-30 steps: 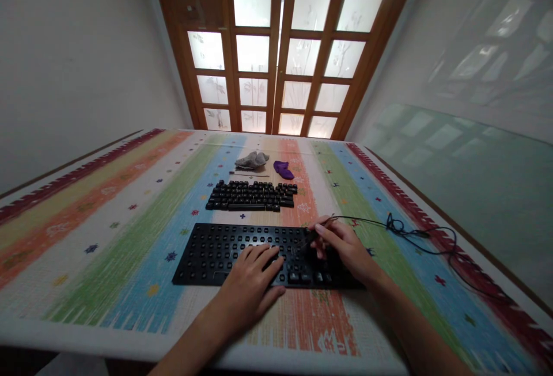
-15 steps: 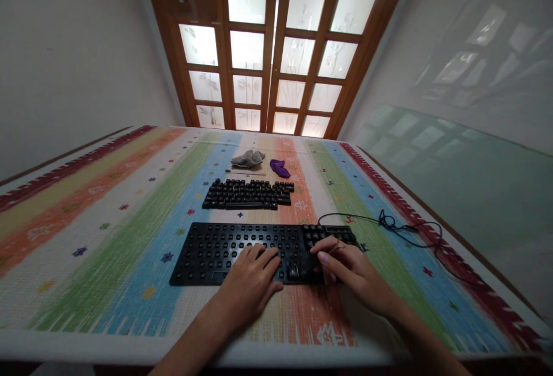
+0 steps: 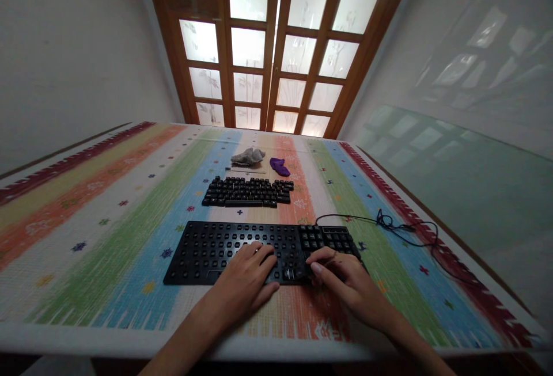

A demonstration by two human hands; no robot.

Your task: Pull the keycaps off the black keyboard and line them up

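Note:
A black keyboard (image 3: 199,249) lies in front of me, its main section bare of keycaps so the switch stems show. Keycaps still cover its number pad (image 3: 317,238) at the right end. My left hand (image 3: 253,272) rests spread over the lower middle of the keyboard, thumb near the front edge, holding nothing. With fingers bent and thumb against them, my right hand (image 3: 341,278) is at the keyboard's lower right, by the lower keys. What its fingertips pinch, if anything, is hidden.
Beyond the keyboard, loose black keycaps (image 3: 248,192) sit in rows. Behind them are a thin stick (image 3: 246,170), a crumpled grey cloth (image 3: 248,157) and a purple cloth (image 3: 280,166). A black cable (image 3: 389,220) runs right over the striped tablecloth (image 3: 125,249).
The keyboard has slid slightly left, and both hands have shifted left with it. My right hand keeps its bent, pinched shape. The loose keycaps and cloths stay put.

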